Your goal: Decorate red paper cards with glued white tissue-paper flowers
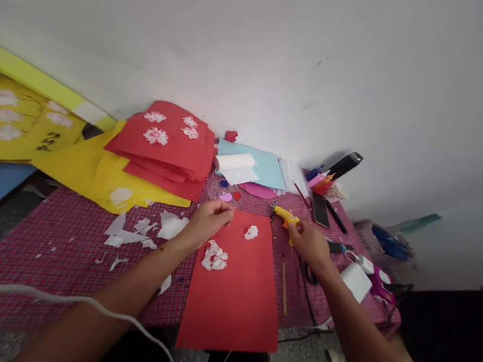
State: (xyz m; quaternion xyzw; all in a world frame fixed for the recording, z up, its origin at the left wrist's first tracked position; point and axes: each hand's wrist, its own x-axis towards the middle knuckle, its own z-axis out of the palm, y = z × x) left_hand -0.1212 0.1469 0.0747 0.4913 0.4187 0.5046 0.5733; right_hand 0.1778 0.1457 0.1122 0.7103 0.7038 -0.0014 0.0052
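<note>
A sheet of red paper (232, 306) lies in front of me, overhanging the table's near edge. On it sit a larger ruffled white paper flower (215, 256) and a smaller one (251, 232). Over the sheet's upper left corner is my left hand (210, 222), its fingertips pinched together; what they hold, if anything, is too small to make out. My right hand (310, 243), right of the sheet, grips a yellow glue gun (285, 215) whose nozzle points left. Torn white paper scraps (133, 234) lie to the left of my left forearm.
Red sheets with white flowers (160, 145) are stacked back left over yellow paper (89, 167). Tissue paper (237, 165) lies on a light blue sheet. To the right are a phone (321, 210), a wooden stick (284, 287) and a white adapter (356, 281). A white cable (87, 301) crosses the foreground.
</note>
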